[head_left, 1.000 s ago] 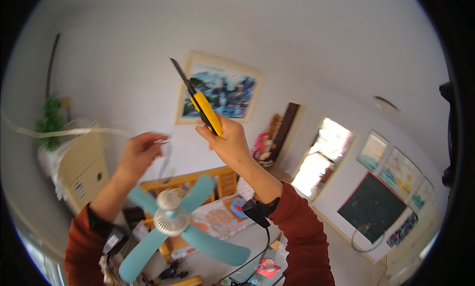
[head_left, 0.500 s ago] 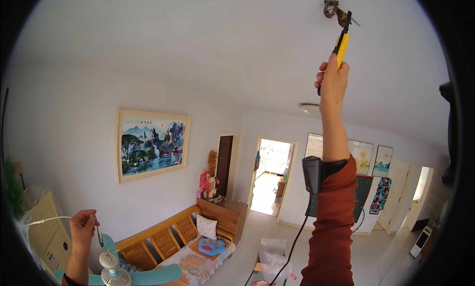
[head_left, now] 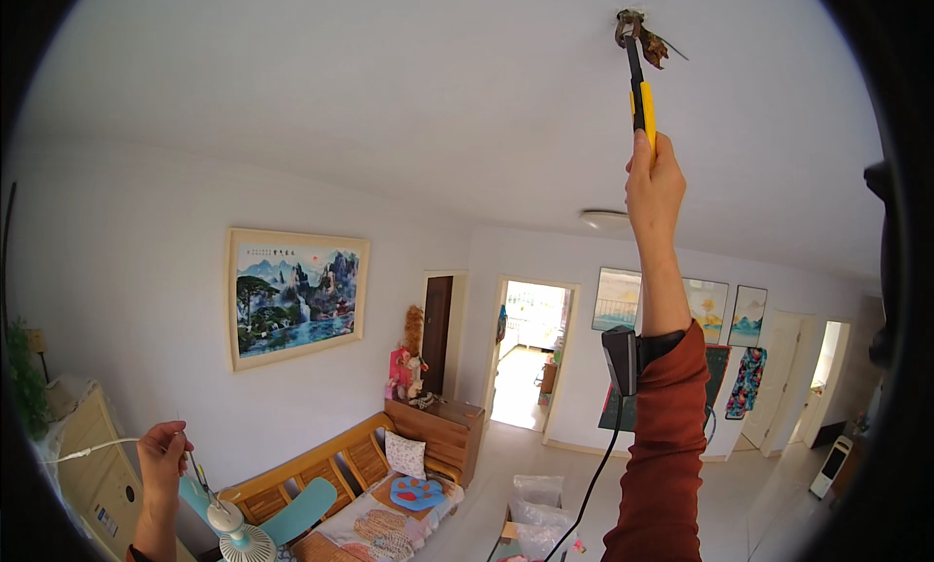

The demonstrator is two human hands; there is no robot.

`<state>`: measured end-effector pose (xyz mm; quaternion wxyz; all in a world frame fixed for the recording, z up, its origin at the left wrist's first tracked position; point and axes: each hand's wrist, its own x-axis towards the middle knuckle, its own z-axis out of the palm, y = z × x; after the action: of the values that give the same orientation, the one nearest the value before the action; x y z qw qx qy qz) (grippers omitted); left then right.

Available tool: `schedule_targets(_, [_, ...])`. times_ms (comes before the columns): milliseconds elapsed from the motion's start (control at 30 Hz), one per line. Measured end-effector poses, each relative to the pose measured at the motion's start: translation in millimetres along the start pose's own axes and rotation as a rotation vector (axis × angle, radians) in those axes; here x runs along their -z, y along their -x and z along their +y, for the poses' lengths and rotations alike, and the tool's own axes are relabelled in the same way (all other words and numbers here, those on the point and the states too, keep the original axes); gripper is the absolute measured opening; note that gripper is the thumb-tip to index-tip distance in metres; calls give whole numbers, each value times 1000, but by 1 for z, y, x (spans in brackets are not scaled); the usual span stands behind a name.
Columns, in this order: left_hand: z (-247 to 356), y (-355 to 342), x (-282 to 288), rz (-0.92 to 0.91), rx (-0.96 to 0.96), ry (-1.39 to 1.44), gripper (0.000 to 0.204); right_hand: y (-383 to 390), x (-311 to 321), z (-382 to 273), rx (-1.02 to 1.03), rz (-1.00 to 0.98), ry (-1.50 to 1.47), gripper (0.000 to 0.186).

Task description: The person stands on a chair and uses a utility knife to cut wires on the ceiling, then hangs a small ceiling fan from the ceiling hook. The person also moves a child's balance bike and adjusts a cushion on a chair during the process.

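One cutter (head_left: pixel 649 105): right hand (head_left: pixel 657 190) | cord (head_left: pixel 95 451): left hand (head_left: pixel 161 457) | packaging (head_left: pixel 538 512): contents unclear

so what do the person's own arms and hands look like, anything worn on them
The left hand and right hand are ungloved. The right sleeve is rust-red and wrinkled, ending on the forearm. Near its cuff are a black strap and a dark box, with a black cable hanging down. The left arm's sleeve barely shows.

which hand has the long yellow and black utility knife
The right hand, holding the knife up by the rusty brown metal ceiling hook; the left hand is lower, beside the white fan with turquoise blades.
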<state>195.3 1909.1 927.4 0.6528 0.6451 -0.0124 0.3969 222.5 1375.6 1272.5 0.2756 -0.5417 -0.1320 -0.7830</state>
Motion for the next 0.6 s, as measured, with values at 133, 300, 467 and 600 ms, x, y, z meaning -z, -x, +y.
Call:
schedule_targets(133, [-2,-1,-2,-8,0,-5,13,4,0,-17,-115,-248,-18,28])
schedule_targets(300, [-2,-3,1,1,9,2,13,21,6,-31,-178,-250,-207,28])
schedule_targets(467, [-3,-3,5,39,30,0,14,22,4,-42,-428,-275,-578,27])
schedule_targets(600, [0,-1,7,36,13,-11,13,26,-3,-54,-480,-254,-759,29])
